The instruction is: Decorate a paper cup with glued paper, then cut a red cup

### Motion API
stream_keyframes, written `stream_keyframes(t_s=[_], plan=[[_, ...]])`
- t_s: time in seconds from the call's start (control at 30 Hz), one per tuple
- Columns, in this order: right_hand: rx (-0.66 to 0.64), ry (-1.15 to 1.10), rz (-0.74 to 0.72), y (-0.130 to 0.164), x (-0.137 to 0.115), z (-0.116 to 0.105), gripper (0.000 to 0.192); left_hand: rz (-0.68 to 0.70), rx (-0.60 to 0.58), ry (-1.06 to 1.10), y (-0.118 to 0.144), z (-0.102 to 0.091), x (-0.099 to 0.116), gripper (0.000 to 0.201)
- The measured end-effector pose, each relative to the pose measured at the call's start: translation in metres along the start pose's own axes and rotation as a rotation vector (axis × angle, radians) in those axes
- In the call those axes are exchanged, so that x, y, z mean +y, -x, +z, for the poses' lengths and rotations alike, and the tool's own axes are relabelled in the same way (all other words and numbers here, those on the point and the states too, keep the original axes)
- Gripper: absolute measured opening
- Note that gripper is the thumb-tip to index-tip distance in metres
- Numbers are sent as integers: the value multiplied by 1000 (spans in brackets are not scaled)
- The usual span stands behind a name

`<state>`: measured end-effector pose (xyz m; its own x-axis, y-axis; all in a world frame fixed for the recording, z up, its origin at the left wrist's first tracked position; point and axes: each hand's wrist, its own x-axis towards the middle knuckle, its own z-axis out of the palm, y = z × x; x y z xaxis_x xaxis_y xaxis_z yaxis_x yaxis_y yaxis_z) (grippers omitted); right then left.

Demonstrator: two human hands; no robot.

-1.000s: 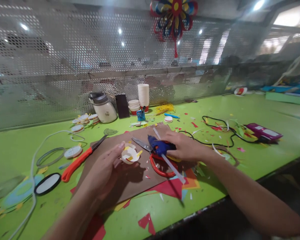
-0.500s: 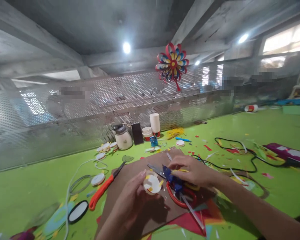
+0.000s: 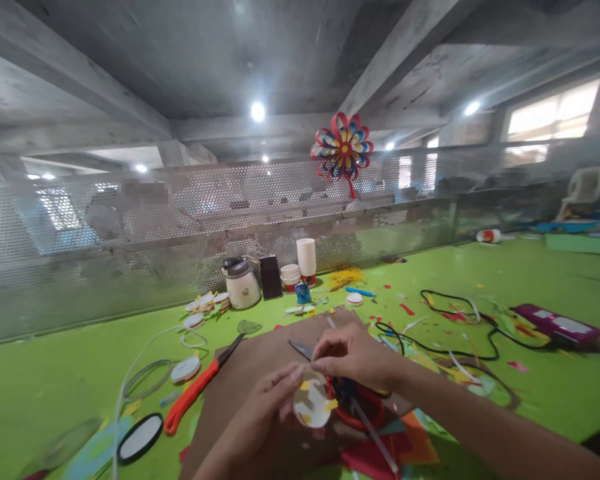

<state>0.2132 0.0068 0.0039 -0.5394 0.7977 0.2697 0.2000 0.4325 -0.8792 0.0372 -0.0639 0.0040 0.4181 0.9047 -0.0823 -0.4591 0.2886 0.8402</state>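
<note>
As hands (image 3: 310,393) meet, perhaps pinching paper cup (image 3: 312,405)

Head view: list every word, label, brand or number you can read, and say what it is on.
No text can be read anywhere.
Purple box: pale label, too blurred to read.
Red and white cup lying on its side: markings too small.
White jar, black phone, stacked cups: no lettering visible.

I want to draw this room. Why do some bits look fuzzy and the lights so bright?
Head view: the ceiling lamp and window glare white; the left hand and white paper disc look soft; the green table smears near the edges; straight beams bend, as with a wide lens.
</note>
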Motion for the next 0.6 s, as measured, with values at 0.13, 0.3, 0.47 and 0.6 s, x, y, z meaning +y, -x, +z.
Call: stream_keyframes(t_s=[0.13,0.3,0.47,0.6], plan=[[55,-20,-8,-5,-2,3,6,-7,-39,-60,-8,-14,2,30],[64,1,-9,-7,1,5,6,15,-58,-81,-16,-28,0,28],[83,90,-51,-6,-5,4,5,-8,-73,-39,-16,-31,-3,32],[126,81,-111,-5,-6,3,5,-6,-39,-9,-13,-25,-2,37]])
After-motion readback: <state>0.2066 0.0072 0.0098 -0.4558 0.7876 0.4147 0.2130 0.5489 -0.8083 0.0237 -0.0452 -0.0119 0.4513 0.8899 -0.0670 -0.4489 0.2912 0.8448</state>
